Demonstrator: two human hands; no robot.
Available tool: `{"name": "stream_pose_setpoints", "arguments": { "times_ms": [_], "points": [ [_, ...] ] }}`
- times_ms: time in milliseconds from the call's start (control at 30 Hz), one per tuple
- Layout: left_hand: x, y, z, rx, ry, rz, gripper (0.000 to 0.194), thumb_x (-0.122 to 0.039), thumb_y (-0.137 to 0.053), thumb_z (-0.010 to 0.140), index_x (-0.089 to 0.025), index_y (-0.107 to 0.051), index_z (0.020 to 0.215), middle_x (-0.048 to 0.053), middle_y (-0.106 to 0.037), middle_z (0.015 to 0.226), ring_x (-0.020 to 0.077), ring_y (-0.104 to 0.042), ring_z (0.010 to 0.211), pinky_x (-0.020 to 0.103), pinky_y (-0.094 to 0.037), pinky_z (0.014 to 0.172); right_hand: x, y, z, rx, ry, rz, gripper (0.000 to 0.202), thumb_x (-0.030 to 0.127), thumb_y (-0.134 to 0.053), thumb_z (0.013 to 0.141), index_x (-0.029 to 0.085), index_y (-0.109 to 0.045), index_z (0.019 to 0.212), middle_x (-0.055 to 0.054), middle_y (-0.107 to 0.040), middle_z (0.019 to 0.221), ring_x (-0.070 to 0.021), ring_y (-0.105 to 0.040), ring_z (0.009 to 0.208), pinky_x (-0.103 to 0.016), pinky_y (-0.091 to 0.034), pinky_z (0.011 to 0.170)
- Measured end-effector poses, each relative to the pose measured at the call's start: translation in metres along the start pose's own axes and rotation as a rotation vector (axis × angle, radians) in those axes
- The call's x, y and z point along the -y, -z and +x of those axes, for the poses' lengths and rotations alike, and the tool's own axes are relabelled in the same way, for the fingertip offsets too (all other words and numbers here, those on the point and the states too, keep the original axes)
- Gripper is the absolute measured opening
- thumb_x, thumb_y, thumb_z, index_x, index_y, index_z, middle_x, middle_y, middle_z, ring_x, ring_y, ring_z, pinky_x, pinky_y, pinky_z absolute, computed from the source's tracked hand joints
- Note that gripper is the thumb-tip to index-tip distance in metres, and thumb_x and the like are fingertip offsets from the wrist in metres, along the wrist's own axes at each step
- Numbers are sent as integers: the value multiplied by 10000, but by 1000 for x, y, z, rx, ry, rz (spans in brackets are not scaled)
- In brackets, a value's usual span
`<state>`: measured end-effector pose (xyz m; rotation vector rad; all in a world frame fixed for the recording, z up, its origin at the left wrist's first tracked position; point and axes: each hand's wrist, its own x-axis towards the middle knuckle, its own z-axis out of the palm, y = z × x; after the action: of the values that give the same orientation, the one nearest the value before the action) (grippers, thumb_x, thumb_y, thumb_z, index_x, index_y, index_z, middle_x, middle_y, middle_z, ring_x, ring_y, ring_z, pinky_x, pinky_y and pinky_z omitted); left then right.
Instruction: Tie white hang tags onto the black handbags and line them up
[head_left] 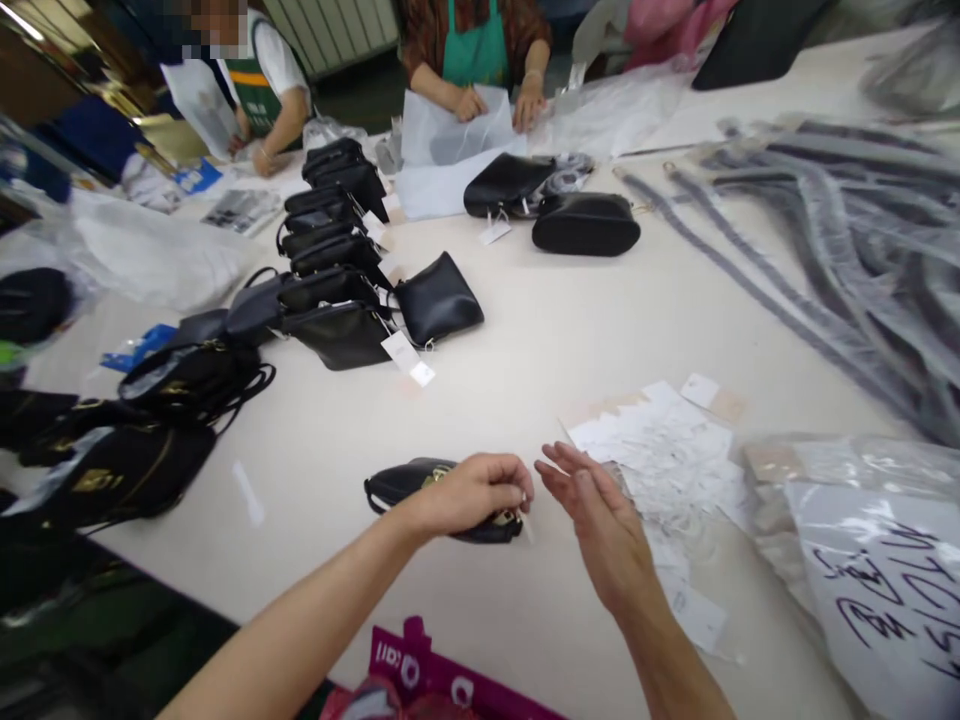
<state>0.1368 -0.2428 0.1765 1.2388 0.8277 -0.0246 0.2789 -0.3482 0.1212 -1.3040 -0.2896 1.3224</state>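
Note:
A small black handbag (pixel 397 482) with gold-coloured fittings lies on the pale table in front of me. My left hand (pixel 476 492) is over its right end, hiding part of it. Thumb and fingers pinch together there on a thin white strip (pixel 527 524), partly hidden and blurred. To the right, apart from the bag, my right hand (pixel 604 525) is open with its fingers stretched out and nothing visible in it. Beside that hand spreads a heap of white paper tags (pixel 660 445) with strings.
Black bags (pixel 337 325) with tags stand in a row, one pouch (pixel 439 298) beside them. More bags (pixel 112 470) are at left. Wrapped straps (pixel 817 250) and a marked plastic bag (pixel 877 590) lie right. A co-worker's hands (pixel 499 105) hold a white sheet (pixel 450 150) opposite.

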Motion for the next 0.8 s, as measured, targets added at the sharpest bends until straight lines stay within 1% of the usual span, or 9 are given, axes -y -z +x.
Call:
{"name": "stream_pose_setpoints", "arguments": {
  "times_ms": [67,133,233,300,367,500,600,733,800],
  "points": [
    [2,5,4,26,42,-100,66,-157,-538,739,-167,-579,790,-14,-592,720,105,-502,638,225,-405,638,-4,3,0,-6,-91,-114,470,646,-626,817,258,-751,1052,-91,-765,1096,-302,-665,1072,-547,-386,1085],
    [3,6,7,41,63,-163,64,-170,-558,713,-166,-578,774,-19,-585,700,100,-485,618,225,-385,621,-9,2,-2,52,-137,-167,489,649,-635,806,221,-776,997,-96,-780,989,-300,-667,1015,-533,-402,1059],
    [0,4,8,43,58,-196,67,-186,-583,691,-167,-584,755,-25,-574,691,103,-480,635,232,-376,638,-13,-8,-6,83,-112,-34,399,565,-677,820,223,-783,996,-67,-778,983,-260,-663,970,-463,-440,1018],
    [-3,2,6,42,44,-192,60,-190,-592,682,-167,-587,738,-26,-571,690,108,-484,655,239,-378,659,-14,-15,-8,57,-94,62,336,512,-710,815,236,-783,991,-47,-777,962,-235,-661,937,-424,-467,974],
    [-4,1,4,35,31,-183,60,-189,-588,675,-168,-590,732,-24,-577,694,112,-486,665,244,-377,668,-13,-21,-10,40,-84,118,309,497,-733,798,244,-786,967,-36,-775,933,-221,-659,901,-399,-494,920],
    [-2,-1,1,3,22,-173,76,-203,-583,681,-170,-593,748,-23,-584,700,118,-486,664,252,-373,668,-13,-27,-12,34,-79,172,325,529,-743,766,234,-789,893,-33,-761,869,-209,-645,832,-380,-517,837],
    [1,-1,1,-16,27,-156,84,-204,-592,685,-165,-605,759,-20,-596,713,119,-490,671,250,-369,670,-13,-30,-9,2,-73,171,323,522,-760,748,222,-782,868,-21,-738,814,-195,-622,814,-352,-510,805],
    [1,-2,2,-36,32,-121,58,-182,-576,669,-169,-598,722,-26,-589,679,117,-489,650,249,-367,655,-10,-30,-4,-43,-42,165,276,471,-816,702,211,-760,775,12,-697,741,-154,-576,767,-277,-478,749],
    [-1,-2,0,-57,22,-106,66,-176,-556,667,-173,-596,720,-24,-590,688,120,-497,655,249,-373,658,-7,-27,-3,-64,-28,166,261,432,-851,674,203,-760,757,22,-677,710,-119,-536,708,-225,-453,684]
  ]
}}
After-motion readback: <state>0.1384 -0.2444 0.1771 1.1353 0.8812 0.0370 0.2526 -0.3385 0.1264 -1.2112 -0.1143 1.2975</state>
